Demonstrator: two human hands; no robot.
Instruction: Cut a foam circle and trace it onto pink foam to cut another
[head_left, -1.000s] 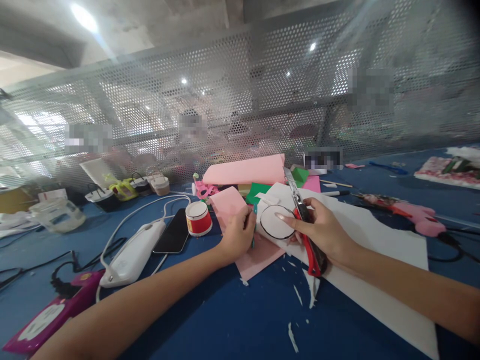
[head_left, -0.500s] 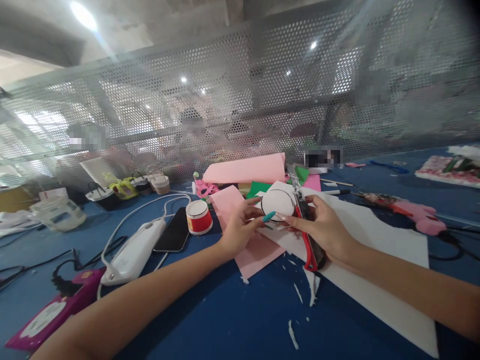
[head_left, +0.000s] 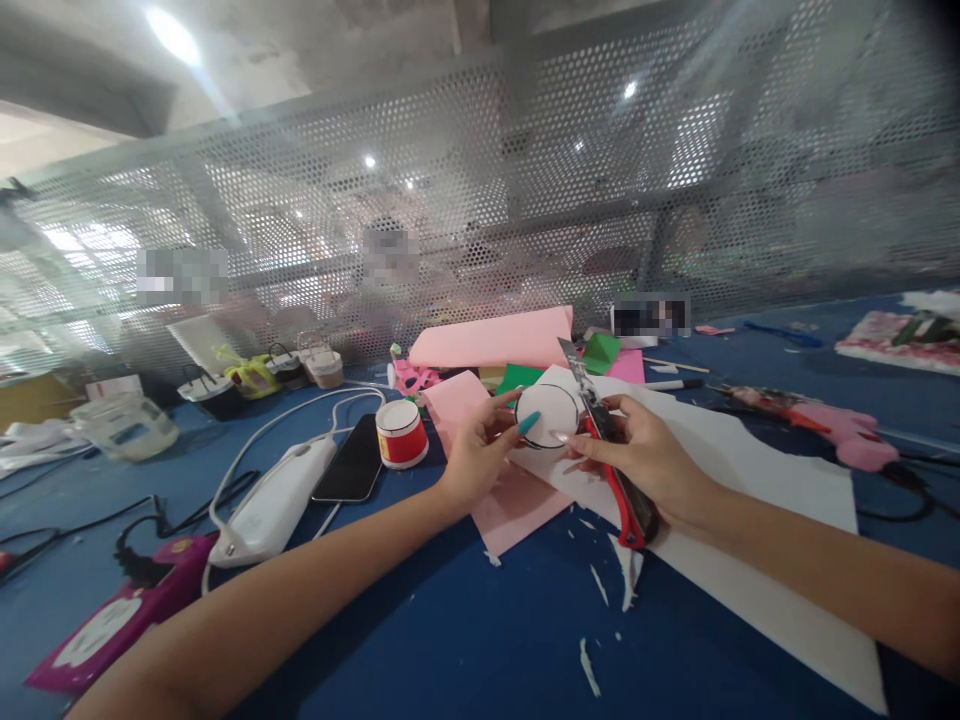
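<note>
A white round disc with a black line along its edge is held up in front of me. My left hand pinches its left side, the green-nailed thumb lying on its face. My right hand is closed around a red and black utility knife, whose metal blade points up and away. The thumb of that hand also touches the disc's lower right edge. Beneath both hands lie a pink sheet and a large white sheet. A red and white cup stands left of my left hand.
A phone, a white power bank-like block with cables and a purple power strip lie at left. A pink glue gun rests at right. White scraps are scattered in front. Perforated metal panels stand behind the table.
The disc has tilted and shifted slightly left, its face turned more towards me. My left thumb lies further onto its face. The knife remains in my right hand.
</note>
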